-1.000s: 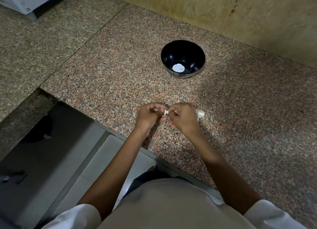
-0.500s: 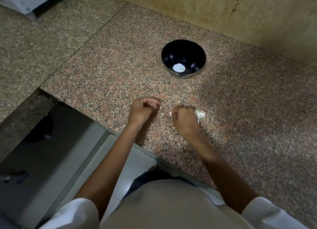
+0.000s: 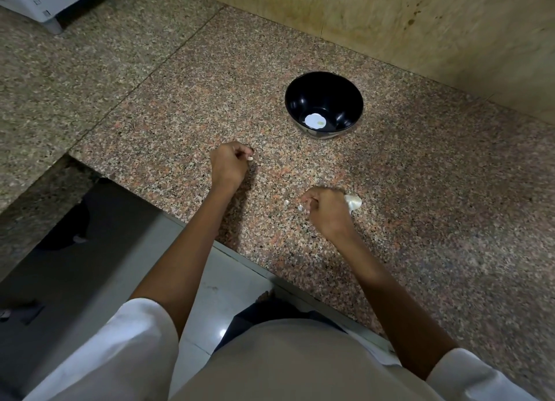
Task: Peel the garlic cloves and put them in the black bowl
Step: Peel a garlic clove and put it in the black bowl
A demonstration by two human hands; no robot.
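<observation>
My left hand [image 3: 229, 166] pinched a garlic clove [image 3: 250, 158], apart from the black bowl [image 3: 350, 100] on the desk [image 3: 435, 220]. My right hand [image 3: 327, 211], curled, pinched a skin scrap [image 3: 301, 207] beside the garlic bulb [image 3: 353, 202].

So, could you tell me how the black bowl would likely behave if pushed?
The bowl narrows to a small base, so a push at the rim might tip or rock it. It seems to hold little and stands on a smooth stone counter, so pushed low it would probably slide easily.
</observation>
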